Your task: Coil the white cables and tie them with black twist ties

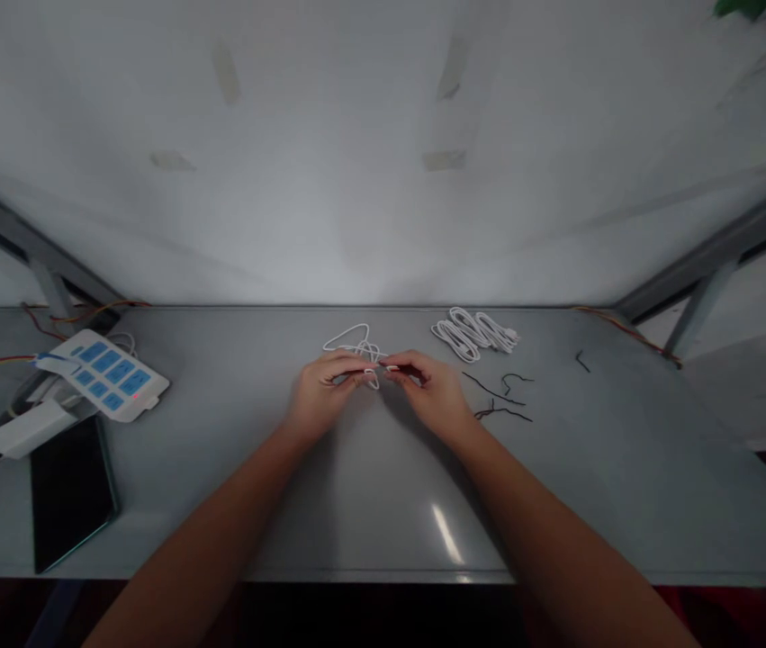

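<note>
A white cable (348, 340) lies loosely looped on the grey table, and part of it runs up between my two hands. My left hand (332, 382) is closed, its thumb and fingers pinching the cable. Close beside it, my right hand (427, 382) also pinches the white cable between thumb and fingers. The fingertips of both hands nearly meet. A small dark bit shows by my right fingertips; I cannot make out what it is. Coiled white cables (473, 335) lie behind my right hand. Several black twist ties (500, 396) are scattered to its right.
A white power strip (130, 382) with blue sockets and a lit red light sits on the left. Near it are a white adapter (31, 428) and a dark tablet (74, 493). Another twist tie (582, 361) lies farther right. A wall (383, 180) rises behind the table (383, 522).
</note>
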Demonstrator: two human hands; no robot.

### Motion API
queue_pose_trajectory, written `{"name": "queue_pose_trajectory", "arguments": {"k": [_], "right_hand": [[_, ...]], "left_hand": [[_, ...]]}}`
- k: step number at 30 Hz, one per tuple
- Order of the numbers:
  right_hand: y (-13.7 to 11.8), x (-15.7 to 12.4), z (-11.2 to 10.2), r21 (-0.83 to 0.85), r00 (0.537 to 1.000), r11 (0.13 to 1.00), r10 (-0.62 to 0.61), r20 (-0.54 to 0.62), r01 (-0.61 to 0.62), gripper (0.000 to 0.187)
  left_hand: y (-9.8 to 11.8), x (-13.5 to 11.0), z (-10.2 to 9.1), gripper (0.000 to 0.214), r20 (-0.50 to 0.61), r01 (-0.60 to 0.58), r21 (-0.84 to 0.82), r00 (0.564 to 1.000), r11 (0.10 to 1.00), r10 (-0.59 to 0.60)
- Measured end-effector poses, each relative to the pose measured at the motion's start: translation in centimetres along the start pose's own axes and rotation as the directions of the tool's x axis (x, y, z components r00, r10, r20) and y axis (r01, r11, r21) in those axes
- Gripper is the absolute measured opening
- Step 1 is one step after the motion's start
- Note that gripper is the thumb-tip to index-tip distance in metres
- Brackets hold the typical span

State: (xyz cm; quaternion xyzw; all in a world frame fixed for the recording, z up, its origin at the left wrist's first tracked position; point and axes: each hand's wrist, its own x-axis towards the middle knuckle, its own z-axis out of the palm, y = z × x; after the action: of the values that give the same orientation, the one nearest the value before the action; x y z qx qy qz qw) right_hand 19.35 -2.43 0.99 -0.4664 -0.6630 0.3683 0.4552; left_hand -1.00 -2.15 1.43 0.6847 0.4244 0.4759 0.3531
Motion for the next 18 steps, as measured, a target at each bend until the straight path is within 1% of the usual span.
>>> {"name": "queue_pose_trajectory", "arguments": {"k": [6, 13, 14, 16, 18], "right_hand": [[0.0, 0.0, 0.2, 0.012, 0.999, 0.999, -0.029, 0.018, 0.029, 0.016], [-0.2, -0.1, 0.3, 0.021, 0.999, 0.999, -0.032, 0.033, 0.031, 0.016], [-0.2, -0.1, 0.3, 0.008, 0.999, 0.999, -0.032, 0.030, 0.032, 0.015], [-0.2, 0.0, 0.0, -0.038, 1.000, 0.999, -0.026, -0.001, 0.026, 0.015], [-0.2, 0.3, -0.8, -0.085, 0.996, 0.996, -0.016, -0.086, 0.009, 0.015]], "left_hand": [[-0.1, 0.1, 0.0, 0.013, 0.012, 0.011, -0.029, 1.000, 1.000, -0.011], [0.1, 0.0, 0.3, 0.011, 0.015, 0.005, -0.056, 1.000, 0.998, -0.004], [0.2, -0.1, 0.2, 0.012, 0.017, 0.022, -0.061, 1.000, 0.998, -0.021], [0.2, 0.0, -0.1, 0.019, -0.005, 0.094, -0.074, 0.995, 0.993, -0.095], [-0.2, 0.2, -0.8, 0.028, -0.092, 0.176, -0.097, 0.979, 0.980, -0.184]]}}
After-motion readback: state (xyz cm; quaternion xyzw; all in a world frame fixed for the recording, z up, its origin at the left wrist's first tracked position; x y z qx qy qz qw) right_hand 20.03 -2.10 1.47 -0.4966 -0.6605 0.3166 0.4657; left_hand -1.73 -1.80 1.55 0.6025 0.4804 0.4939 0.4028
